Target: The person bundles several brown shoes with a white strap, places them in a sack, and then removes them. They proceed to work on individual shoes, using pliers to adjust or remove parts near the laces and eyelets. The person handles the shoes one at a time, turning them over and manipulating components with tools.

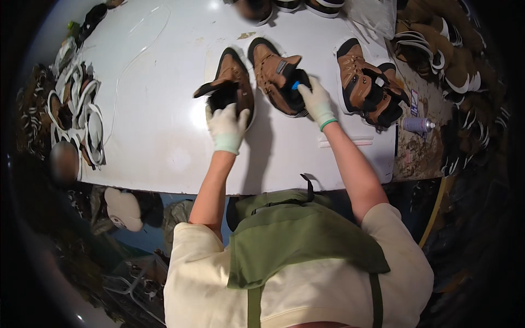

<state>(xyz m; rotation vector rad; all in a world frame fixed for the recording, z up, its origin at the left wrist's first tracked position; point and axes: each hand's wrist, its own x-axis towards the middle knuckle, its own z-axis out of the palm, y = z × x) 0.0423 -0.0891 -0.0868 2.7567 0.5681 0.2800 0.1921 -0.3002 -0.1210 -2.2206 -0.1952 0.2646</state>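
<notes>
Two brown and black boots stand on the white table, toes pointing away from me. At the heel of the left boot (232,68), my left hand (227,127) in a white glove has its fingers hooked over the collar, the fingertips partly hidden in the opening. My right hand (316,103), gloved with a green cuff edge, grips the collar of the right boot (269,72) from its right side. A small bright blue thing (296,85) shows at that boot's opening, by my right fingers; I cannot make out what it is. Both tongues lean out to the side.
Another pair of brown boots (358,76) stands to the right. Nearby lie a white ruler (345,142) and a purple spray can (418,125). Heaped shoe parts (76,112) lie at the left edge, with brown uppers (437,46) piled at the far right.
</notes>
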